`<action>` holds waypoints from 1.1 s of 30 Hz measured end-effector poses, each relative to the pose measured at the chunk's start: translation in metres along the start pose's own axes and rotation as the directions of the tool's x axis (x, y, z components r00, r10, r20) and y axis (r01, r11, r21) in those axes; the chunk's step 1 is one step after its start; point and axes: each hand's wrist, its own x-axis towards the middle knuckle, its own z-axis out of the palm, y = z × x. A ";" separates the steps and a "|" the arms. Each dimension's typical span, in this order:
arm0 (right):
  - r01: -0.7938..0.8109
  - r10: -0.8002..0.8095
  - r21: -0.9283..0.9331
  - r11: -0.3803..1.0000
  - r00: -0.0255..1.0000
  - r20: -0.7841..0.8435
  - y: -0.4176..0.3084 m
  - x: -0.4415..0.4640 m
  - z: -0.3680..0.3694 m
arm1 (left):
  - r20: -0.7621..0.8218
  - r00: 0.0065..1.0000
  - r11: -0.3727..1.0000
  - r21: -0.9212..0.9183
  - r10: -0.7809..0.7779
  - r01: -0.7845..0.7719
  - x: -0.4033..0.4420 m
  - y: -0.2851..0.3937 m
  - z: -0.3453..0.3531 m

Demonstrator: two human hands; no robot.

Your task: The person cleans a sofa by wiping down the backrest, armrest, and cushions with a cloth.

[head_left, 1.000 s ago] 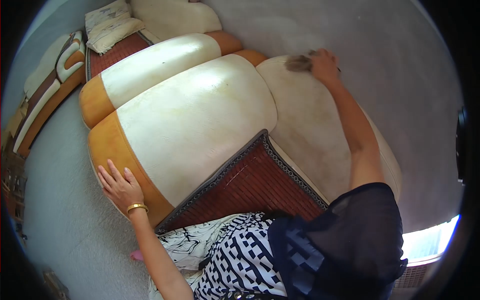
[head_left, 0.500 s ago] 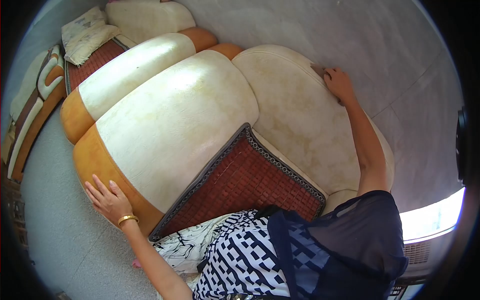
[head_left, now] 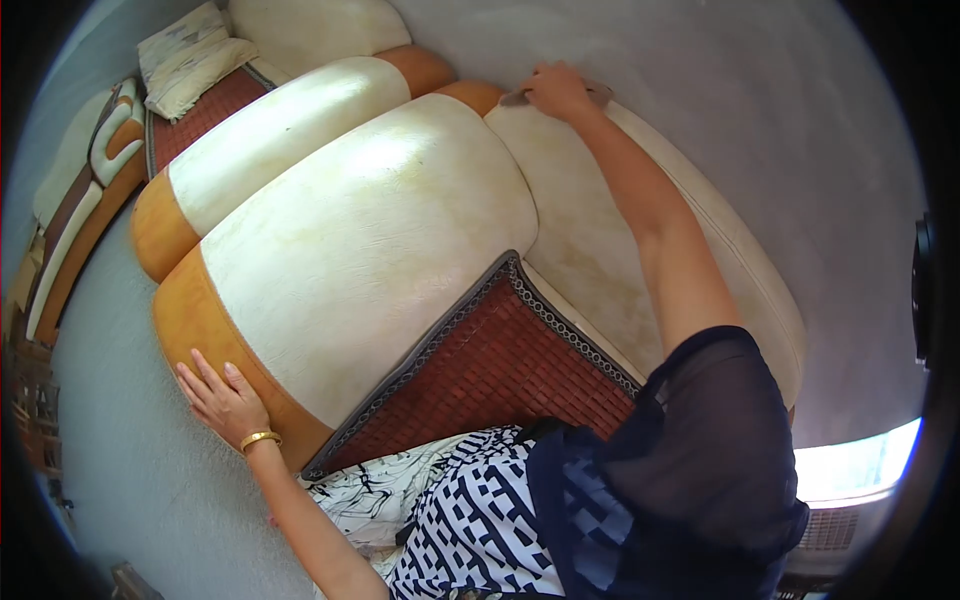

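My left hand (head_left: 228, 402) lies with fingers spread on the orange leather front (head_left: 190, 310) of the sofa's armrest. A gold bangle (head_left: 261, 440) circles that wrist. At the far top corner of the cream backrest (head_left: 640, 190), my right hand (head_left: 560, 90) presses down on a grey-brown cloth (head_left: 601, 93). The cloth sticks out on both sides of the hand, and most of it is hidden under the palm. Between backrest and armrest, the seat carries a reddish-brown woven mat (head_left: 480, 360) with a dark patterned border. The broad cream armrest top (head_left: 340, 230) stands between my two hands.
A second sofa section with its own cream armrest (head_left: 290, 115) adjoins beyond. Pale pillows (head_left: 200, 65) rest on its mat. Another sofa piece (head_left: 90, 200) stands at far left. A grey wall (head_left: 760, 150) runs behind the backrest; grey floor (head_left: 120, 400) lies at left.
My right hand has slid the cloth left and away along the backrest's top, from its middle to the far corner. My left hand stays on the orange front. The view has shifted slightly.
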 end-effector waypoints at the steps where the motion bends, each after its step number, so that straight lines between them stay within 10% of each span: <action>1: 0.015 -0.003 -0.132 0.991 0.995 0.095 -0.014 0.010 -0.001 | 0.009 1.000 1.000 -0.010 -0.006 0.006 0.001 0.001 -0.001; 13: -0.015 0.004 -0.135 0.991 0.997 -0.080 -0.001 -0.082 -0.012 | 0.063 0.997 0.998 0.043 -0.041 0.038 0.003 0.004 -0.011; 24: -0.025 -0.121 -0.433 0.901 0.945 -0.305 0.092 -0.369 -0.017 | 0.039 0.999 0.999 0.032 -0.036 0.034 0.002 0.002 -0.006; 33: -0.134 -0.010 -0.377 0.916 0.934 -0.356 0.068 -0.299 -0.014 | 0.028 0.999 0.998 0.058 -0.029 0.028 0.002 0.002 -0.005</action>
